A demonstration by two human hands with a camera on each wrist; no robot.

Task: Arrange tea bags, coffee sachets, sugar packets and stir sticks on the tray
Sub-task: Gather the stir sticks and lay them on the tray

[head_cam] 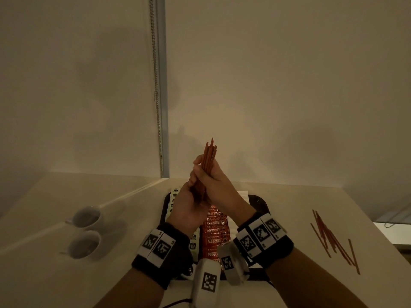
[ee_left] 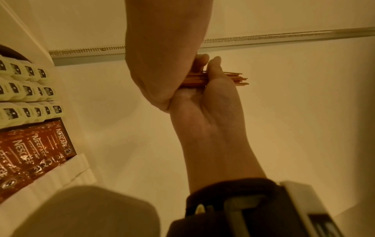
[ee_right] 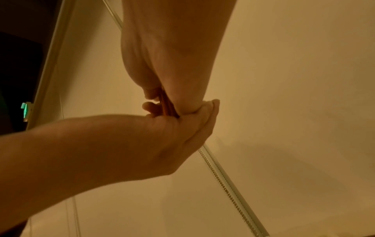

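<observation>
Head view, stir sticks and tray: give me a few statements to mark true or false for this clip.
1. Both hands hold one bundle of stir sticks above the tray. True.
2. No stir sticks lie on the table. False: loose sticks lie to the right of the tray.
3. Red Nescafe sachets lie on the tray. True.
4. The two cups stand on the tray. False: they stand on the table, left of it.
5. The left hand is idle. False: it grips the bundle with the right hand.

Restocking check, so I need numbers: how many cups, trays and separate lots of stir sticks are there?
Cups: 2
Tray: 1
Stir stick lots: 2, bundle held by left hand and right hand, loose pile beside tray
Total: 5
</observation>
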